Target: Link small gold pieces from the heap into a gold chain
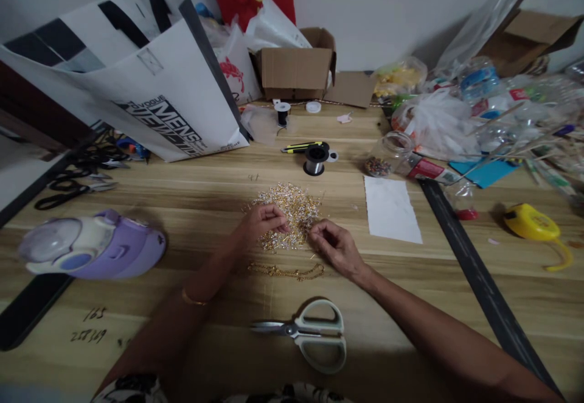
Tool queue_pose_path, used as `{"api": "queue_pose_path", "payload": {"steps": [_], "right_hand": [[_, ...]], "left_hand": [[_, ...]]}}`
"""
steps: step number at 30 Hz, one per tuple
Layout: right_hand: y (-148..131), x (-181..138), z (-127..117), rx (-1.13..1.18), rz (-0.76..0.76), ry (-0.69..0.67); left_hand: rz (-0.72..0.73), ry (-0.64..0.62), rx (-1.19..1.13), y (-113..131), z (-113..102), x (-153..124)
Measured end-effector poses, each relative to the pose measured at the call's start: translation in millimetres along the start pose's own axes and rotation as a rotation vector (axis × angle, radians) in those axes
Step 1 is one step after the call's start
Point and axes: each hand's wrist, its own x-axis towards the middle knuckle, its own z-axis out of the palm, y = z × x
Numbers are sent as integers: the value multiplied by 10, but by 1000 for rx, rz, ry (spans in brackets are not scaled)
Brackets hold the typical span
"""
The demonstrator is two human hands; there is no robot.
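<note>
The bead pile [299, 213] lies between the left grip [266, 219] and right grip [336, 247].

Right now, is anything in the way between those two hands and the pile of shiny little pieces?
Nothing visible is. The left hand is at the left side of the pile, the right hand at its right edge. The gold chain and scissors lie nearer the person, outside both paths.

One head-worn camera looks forward and down across the wooden table [201, 184] from the wearer's side. The left hand [267, 219] and right hand [336, 246] fall near mid-view, the scissors [292, 329] lie closer to the lens, and the wall [365, 10] spans the top.
</note>
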Motion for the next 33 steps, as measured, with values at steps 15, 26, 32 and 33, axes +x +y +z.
{"api": "queue_pose_path", "payload": {"steps": [15, 26, 32, 33], "right_hand": [[20, -2, -2, 5, 1, -6], [-30, -2, 2, -4, 13, -9], [-38, -1, -4, -51, -37, -9], [-38, 0, -5, -54, -42, -12]], "left_hand": [[41, 28, 53, 25, 30, -8], [22, 119, 28, 116, 145, -53], [33, 133, 27, 22, 202, -35], [36, 133, 28, 10, 214, -35]]}}
